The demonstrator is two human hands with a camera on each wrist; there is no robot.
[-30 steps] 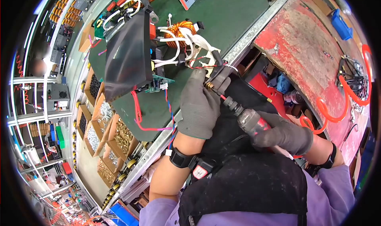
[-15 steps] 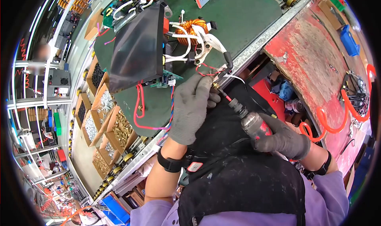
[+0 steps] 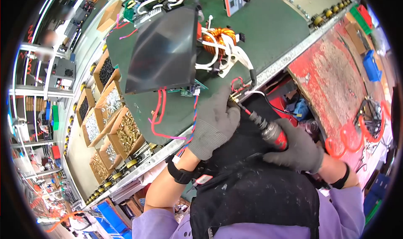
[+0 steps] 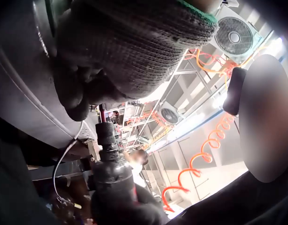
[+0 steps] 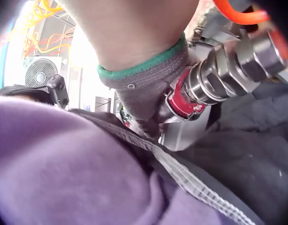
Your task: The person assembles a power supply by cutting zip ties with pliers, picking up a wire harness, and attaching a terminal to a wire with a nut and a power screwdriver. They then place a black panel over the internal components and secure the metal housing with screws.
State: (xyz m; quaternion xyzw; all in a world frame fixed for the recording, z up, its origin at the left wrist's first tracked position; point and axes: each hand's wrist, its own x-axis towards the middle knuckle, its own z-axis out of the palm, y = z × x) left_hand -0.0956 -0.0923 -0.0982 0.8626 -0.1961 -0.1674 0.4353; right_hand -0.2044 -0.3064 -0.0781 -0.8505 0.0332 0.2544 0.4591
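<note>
1. The power driver (image 3: 273, 135) lies at about four o'clock from the head view's centre, its bit aimed toward ten. The right hand (image 3: 296, 148) wraps its barrel.
2. The driver looks rigid and fairly heavy, with smooth metal likely to slip in a bare palm; the thick barrel seems the best hold. In the right wrist view, a metal coupling (image 5: 237, 70) at two o'clock probably adds drag at the rear.
3. The left hand (image 3: 216, 123) pinches a small brass-coloured part (image 3: 234, 99) at the bit's end. That piece should be light, hard and easy to fumble; its edges suit a fingertip grip.
4. The red wires (image 3: 238, 84), at one o'clock from the left hand, look soft and may snag or tear if tugged.
5. Gloved fingers and shadow obscure the exact contact between bit and brass, even in the left wrist view. The right hand's far fingers are hidden. The black panel (image 3: 161, 50), at eleven o'clock from the left hand, covers part of the circuitry; the control box (image 3: 234, 2) is cut off at twelve.
</note>
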